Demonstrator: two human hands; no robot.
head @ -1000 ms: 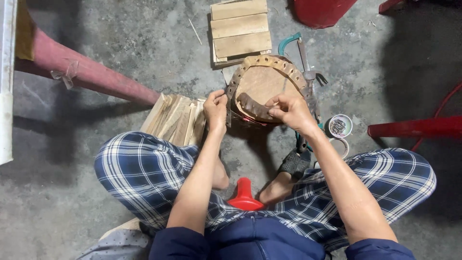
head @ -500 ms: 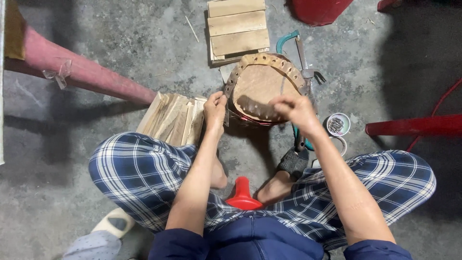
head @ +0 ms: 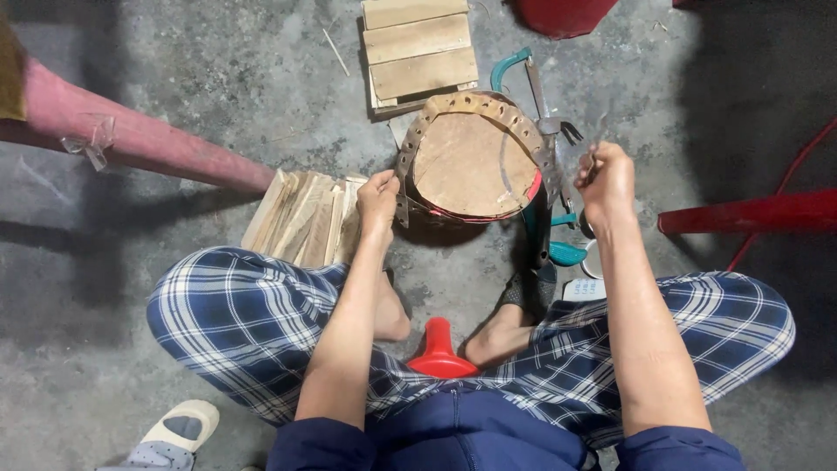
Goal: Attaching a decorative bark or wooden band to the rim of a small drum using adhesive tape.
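Observation:
A round drum with a brown hide top and a perforated leather band around its rim stands on the concrete floor between my knees. My left hand grips the band at the drum's left edge. My right hand is closed and raised just off the drum's right side; it looks to hold something thin, too blurred to name.
A stack of wooden planks lies behind the drum, split wood pieces to its left. A teal-handled saw and other tools lie at the drum's right. A pink pole, a red stool and a red funnel are nearby.
My right hand has left the drum's top and pulled out to the right, past the rim. My left hand has stayed at the drum's left edge.

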